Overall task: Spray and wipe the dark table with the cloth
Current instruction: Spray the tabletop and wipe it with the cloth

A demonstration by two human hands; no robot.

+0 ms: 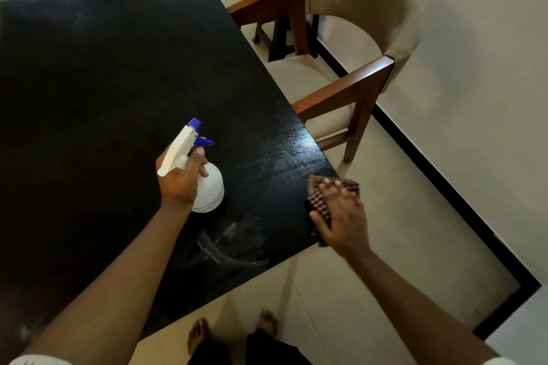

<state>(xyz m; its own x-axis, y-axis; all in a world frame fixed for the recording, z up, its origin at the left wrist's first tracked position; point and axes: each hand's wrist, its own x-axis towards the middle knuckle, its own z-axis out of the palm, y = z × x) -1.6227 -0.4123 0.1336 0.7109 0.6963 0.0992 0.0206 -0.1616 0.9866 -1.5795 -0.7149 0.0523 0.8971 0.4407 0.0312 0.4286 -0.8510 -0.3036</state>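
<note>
while the cloth [318, 201] is sitting right at the near right corner of the dark table [89, 98], partly hanging over the edge, nearly all of the tabletop is lying to its left and away from the person. the table's long axis is running away from the person twd the far end, so the wipe is prob going to have to travel inward and forward from that corner.

the right hand [344, 216] is lying flat on top of the cloth, fingers spread and straight, pressing it down w/o curling round it. wrist is angling in from the right, forearm crossing the floor beside the table.

the left hand [178, 181] is wrapping round the neck of the spray bottle [207, 187], one finger reaching up by the blue trigger, nozzle pointing twd the far end. can't tell if the bottle's base is touching the top.

wet streaks [231, 246] are showing btwn the two hands near the front edge, just left of the cloth, so the right hand is the nearer one for them. a chair [341, 92] is standing just beside the right edge.
</note>
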